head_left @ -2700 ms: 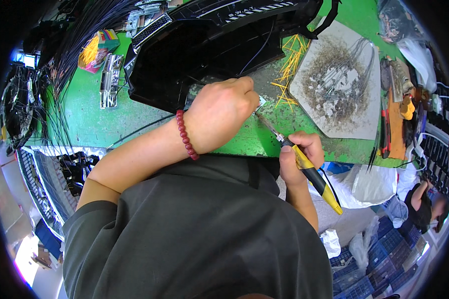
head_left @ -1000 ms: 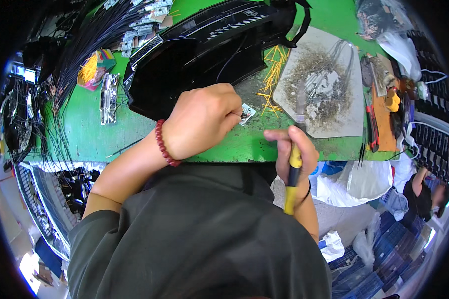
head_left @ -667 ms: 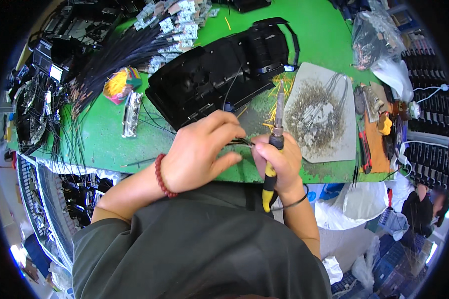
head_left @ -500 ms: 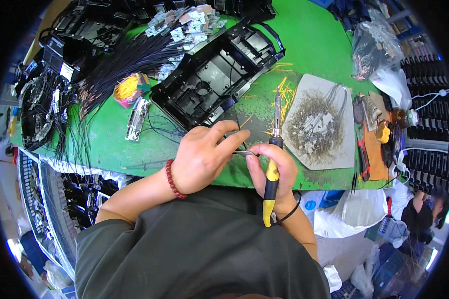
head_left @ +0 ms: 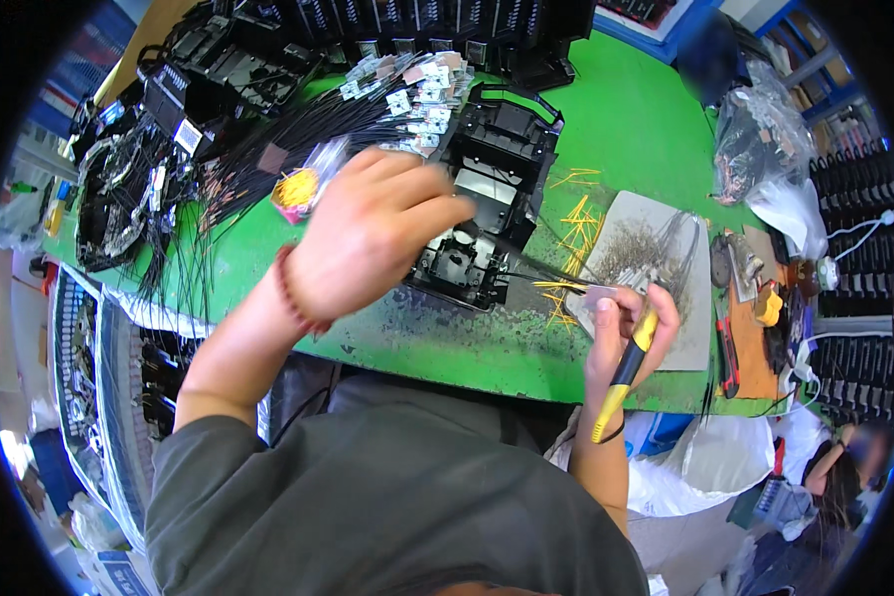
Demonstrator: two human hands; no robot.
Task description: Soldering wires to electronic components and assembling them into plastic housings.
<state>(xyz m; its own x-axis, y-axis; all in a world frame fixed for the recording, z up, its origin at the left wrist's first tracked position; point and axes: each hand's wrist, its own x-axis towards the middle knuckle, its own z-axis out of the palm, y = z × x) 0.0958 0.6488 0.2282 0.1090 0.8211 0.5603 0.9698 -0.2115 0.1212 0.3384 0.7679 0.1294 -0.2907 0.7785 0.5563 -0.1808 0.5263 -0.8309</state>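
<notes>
A soldering iron with a yellow and black handle (head_left: 629,370) is gripped in my right hand (head_left: 611,358), its front end hidden or blurred toward the grey board. Between that hand's thumb and finger I also pinch a small flat plate (head_left: 598,295), with dark wire running off to its left. My left hand (head_left: 368,238) is raised near the black plastic housing (head_left: 502,164), blurred by motion; its fingers curl downward, and whatever they may hold does not show. The housing lies open side up on the green bench.
Cut yellow tubing pieces (head_left: 578,233) lie beside the grit-covered grey board (head_left: 666,338). A bundle of black wires (head_left: 318,139) with metal plates (head_left: 432,89) spreads behind my left hand, near a small box of yellow tubing (head_left: 296,191). A red cutter (head_left: 729,363) rests at right.
My hands have parted: the left rose up and left, while the right moved right and down with the iron and plate. The housing now sits more upright in view, and the view itself has shifted.
</notes>
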